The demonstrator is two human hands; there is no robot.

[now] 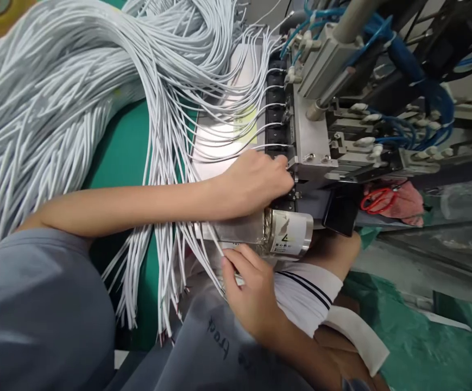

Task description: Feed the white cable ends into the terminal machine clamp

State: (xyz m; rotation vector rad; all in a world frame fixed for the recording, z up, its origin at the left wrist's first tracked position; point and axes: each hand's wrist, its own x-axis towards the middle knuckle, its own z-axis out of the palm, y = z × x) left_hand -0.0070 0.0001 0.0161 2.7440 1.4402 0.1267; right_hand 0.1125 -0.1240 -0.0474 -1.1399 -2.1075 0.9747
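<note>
"Hands first; what did each one have hold of?"

"Right hand had its thumb and forefinger pinched on one white wire; left hand was curled almost into a fist at the row of black slots; its fingertips were hidden, so I couldn't tell whether it gripped anything."

"And where did that wire lie between them?"

"It came out from under the left forearm, which crossed over the loose strands, and ran down to the right fingertips; the big bundle spread off to the left; several other wires curved over a pale plate, their ends at the slots."

"What about edges and room?"

"Tight for the left hand; the metal machine stood just beside its knuckles, and a labelled roll sat just below; the right hand was freer, near the grey shirt; a strip of green table showed between the bundle and the hanging strands; red-handled scissors and a red cloth lay well apart, to the right."
</note>
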